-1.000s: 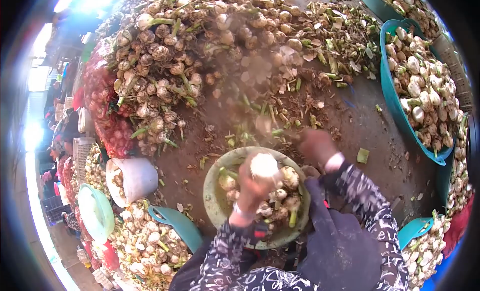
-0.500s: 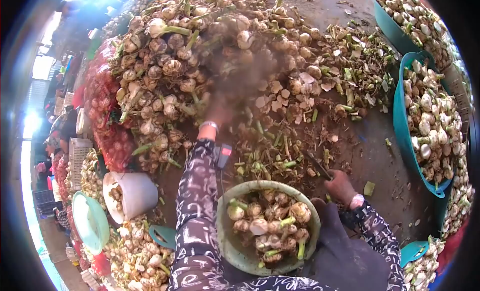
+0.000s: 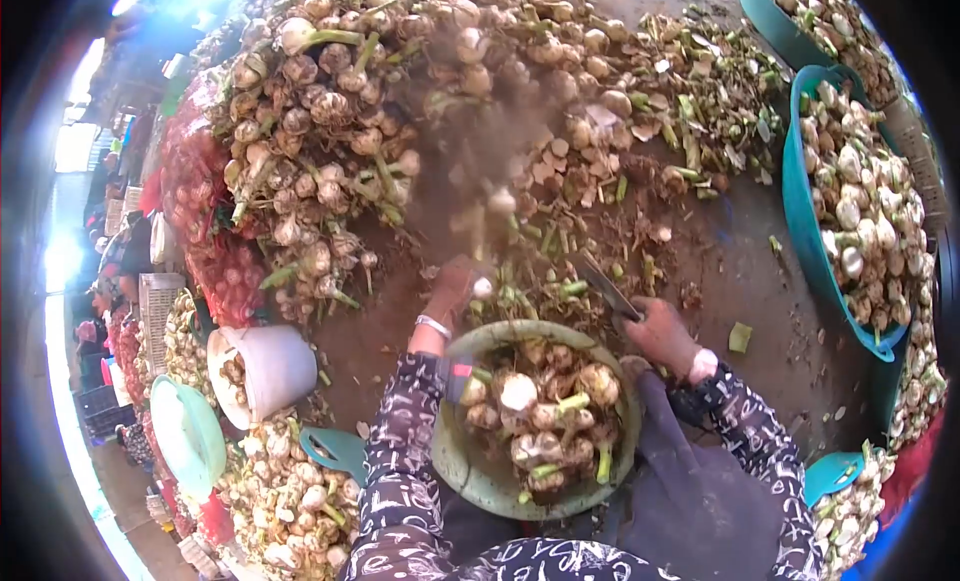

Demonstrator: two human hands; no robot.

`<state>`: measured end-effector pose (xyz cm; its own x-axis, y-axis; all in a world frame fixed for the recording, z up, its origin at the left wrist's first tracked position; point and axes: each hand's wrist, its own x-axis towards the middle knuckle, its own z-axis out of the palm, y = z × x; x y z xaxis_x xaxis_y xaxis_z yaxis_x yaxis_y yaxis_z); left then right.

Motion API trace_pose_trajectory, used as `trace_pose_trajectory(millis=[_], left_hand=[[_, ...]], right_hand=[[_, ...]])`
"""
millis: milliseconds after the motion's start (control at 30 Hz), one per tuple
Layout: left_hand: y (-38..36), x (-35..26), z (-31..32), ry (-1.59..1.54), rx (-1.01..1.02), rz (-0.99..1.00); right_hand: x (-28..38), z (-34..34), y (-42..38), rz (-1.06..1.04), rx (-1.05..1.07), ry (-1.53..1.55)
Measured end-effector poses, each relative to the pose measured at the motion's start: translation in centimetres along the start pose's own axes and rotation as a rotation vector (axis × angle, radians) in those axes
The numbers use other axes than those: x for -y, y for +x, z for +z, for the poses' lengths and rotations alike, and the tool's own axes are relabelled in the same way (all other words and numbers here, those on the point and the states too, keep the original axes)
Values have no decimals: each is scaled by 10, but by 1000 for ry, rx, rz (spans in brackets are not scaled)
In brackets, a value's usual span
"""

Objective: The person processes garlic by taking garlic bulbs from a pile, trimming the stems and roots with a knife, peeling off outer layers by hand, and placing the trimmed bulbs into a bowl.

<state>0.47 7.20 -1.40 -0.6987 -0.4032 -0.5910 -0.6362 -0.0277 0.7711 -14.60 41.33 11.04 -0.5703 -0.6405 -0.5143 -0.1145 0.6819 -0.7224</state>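
My left hand (image 3: 455,289) is just above the bowl's upper left rim, closed around a garlic bulb (image 3: 482,288) that shows at its fingertips. My right hand (image 3: 660,333) grips a knife (image 3: 608,289), its blade pointing up and left over the cut stalks. Between my forearms rests a round green bowl (image 3: 455,471) holding several bulbs with short cut stems. Beyond my hands lies a large heap of untrimmed garlic (image 3: 320,111), partly blurred in the middle by a smudge on the view.
Trimmed garlic fills teal tubs (image 3: 800,221) at the right. At the left are a red mesh sack (image 3: 200,181), a white bucket (image 3: 275,371), a pale green basin (image 3: 188,436) and loose garlic. Stalk scraps (image 3: 700,101) litter the upper right.
My left hand has come back from the heap towards the bowl, now with a bulb. My right hand and the knife have shifted slightly up and left.
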Motion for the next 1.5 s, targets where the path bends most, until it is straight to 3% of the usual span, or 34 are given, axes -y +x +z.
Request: trace_pose_trajectory(millis=[67,100,200,267,300,333,367,400,467,500,567,600,667,700,733,800,833,1000,1067,1133,1200,1267,1300,1433,1500], left_hand=[[-73,-84,38,127,55,92],[-81,-84,46,305,2,246],[-114,-114,66,355,-58,326],[-132,-129,73,540,-36,250],[-132,-118,76,604,-44,475],[-143,-134,81,575,-69,447],[-153,-150,87,545,-93,420],[-158,-151,84,660,-84,519],[-156,-142,82,629,-85,497],[-155,-140,82,626,-94,485],[-158,-135,84,-279,272,77],[-153,-135,84,-276,279,89],[-156,-126,84,-594,457,-76],[-165,-135,94,-676,457,92],[-167,-135,105,-680,454,91],[-170,-135,125,-284,52,317],[-165,-125,132,-449,-45,341],[-161,-106,120,-506,-22,326],[-162,-102,116,-825,168,349],[-175,-120,118,-724,140,371],[-182,-127,120,-464,80,227],[-179,-119,120,-333,51,153],[-173,-113,121,22,-25,424],[-168,-107,117,798,-271,986],[-170,-97,121,663,-246,906]], right_hand=[[13,0,1,-89,-60,-42],[20,-2,1,-184,-117,-91],[76,-20,-7,-271,-168,-81],[109,-32,-20,-616,-355,171],[106,-30,-20,-706,-344,174],[102,-25,-19,-798,-335,177],[92,-18,-7,-495,-199,-156],[39,3,38,-184,26,-425],[1,-2,27,-14,-15,-398],[6,-10,23,-21,-1,-401],[19,-24,-5,38,-178,-50],[20,-25,-5,36,-191,-53],[27,-13,-17,-73,-45,59],[33,-10,-22,-41,34,62],[30,-5,-23,-41,37,59],[28,7,-23,-67,30,153],[29,5,-26,-40,9,69],[48,-22,-46,-114,-142,55],[65,-31,-58,-310,-132,-61],[74,-29,-60,-365,-133,-130],[74,-22,-58,-560,-178,-303],[74,-18,-56,-590,-152,-337],[75,-15,-56,-591,-165,-364],[68,-9,-51,-596,-141,-386],[56,-2,-42,-583,-132,-351]])
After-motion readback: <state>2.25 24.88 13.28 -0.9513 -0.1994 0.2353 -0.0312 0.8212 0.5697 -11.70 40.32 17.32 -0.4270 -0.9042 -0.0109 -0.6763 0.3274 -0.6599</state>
